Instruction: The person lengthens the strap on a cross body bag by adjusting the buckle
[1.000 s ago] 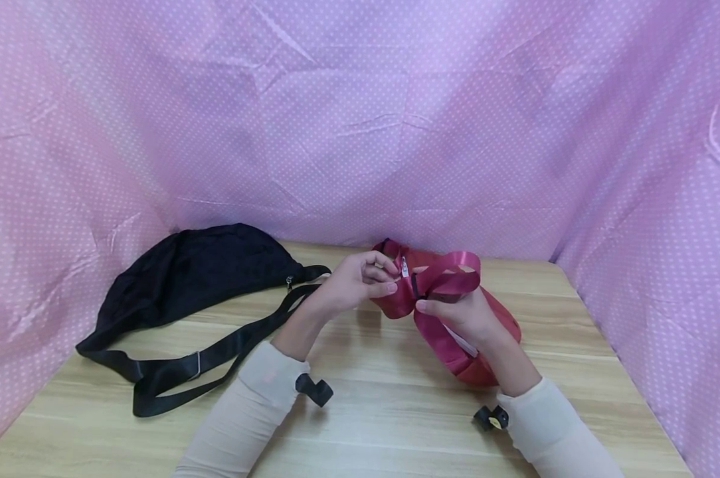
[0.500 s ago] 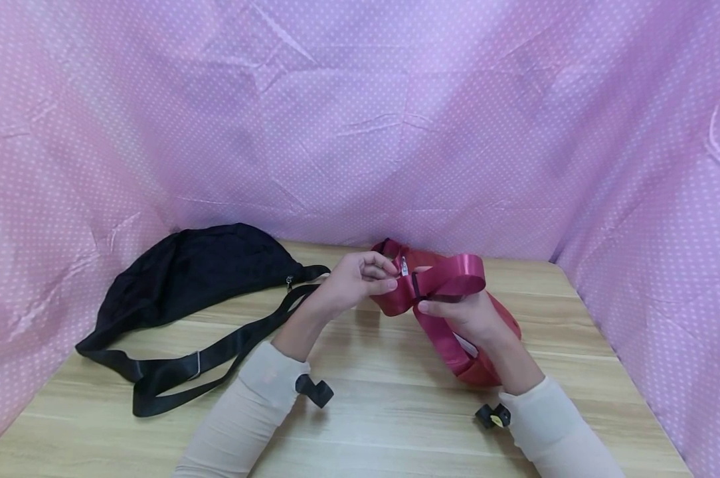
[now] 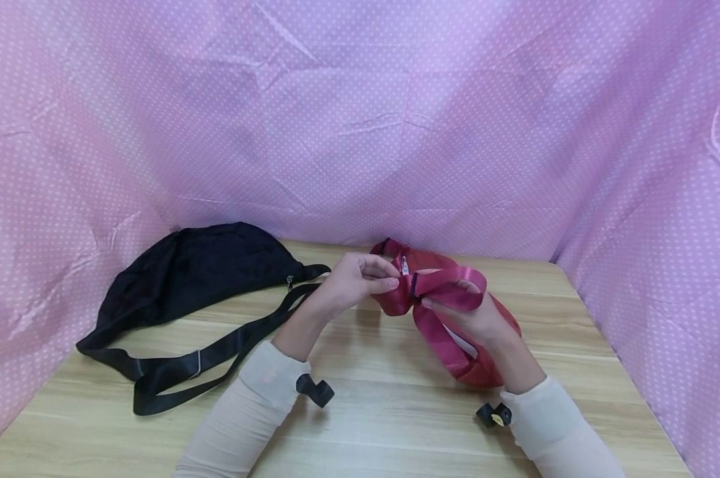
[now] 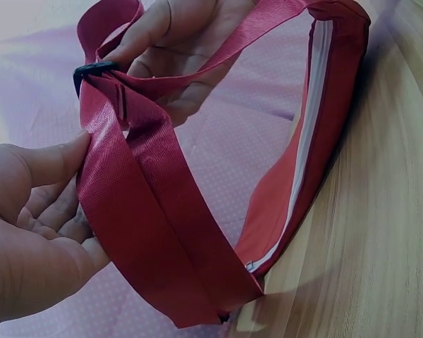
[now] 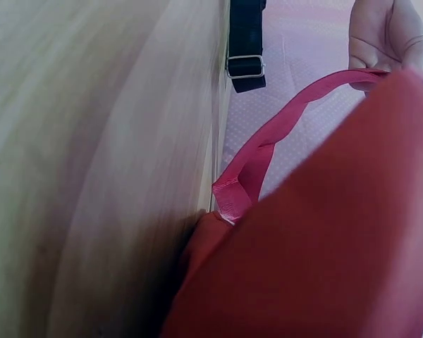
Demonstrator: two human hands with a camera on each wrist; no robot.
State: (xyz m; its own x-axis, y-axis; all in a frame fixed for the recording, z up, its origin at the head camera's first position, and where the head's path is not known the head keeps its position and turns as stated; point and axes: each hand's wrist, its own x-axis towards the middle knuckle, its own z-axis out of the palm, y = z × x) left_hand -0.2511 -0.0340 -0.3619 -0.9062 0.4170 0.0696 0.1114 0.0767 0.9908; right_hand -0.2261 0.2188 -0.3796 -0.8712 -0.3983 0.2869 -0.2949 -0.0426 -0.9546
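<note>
A red waist bag (image 3: 485,368) lies on the table to the right, partly behind my right hand. Its raised crimson strap (image 3: 450,345) passes through a black slider buckle (image 4: 95,68). On the buckle's left, my left hand (image 3: 348,285) pinches the strap between thumb and fingers. My right hand (image 3: 485,322) grips the strap at the buckle's other side, its thumb close to the black bar. A loop of strap (image 3: 473,275) stands out over the right hand and hides part of its fingers. In the right wrist view, the bag's red fabric (image 5: 324,260) covers the right hand.
A black waist bag (image 3: 198,275) lies at the left, its strap (image 3: 175,368) looped towards the front with a metal adjuster ring (image 5: 245,67). Pink dotted cloth (image 3: 360,133) encloses the wooden table (image 3: 384,411) at the back and sides.
The strap loop at the buckle has shifted slightly right and widened, with right-hand fingers now showing through it. My right hand has edged right; my left hand stays nearly still.
</note>
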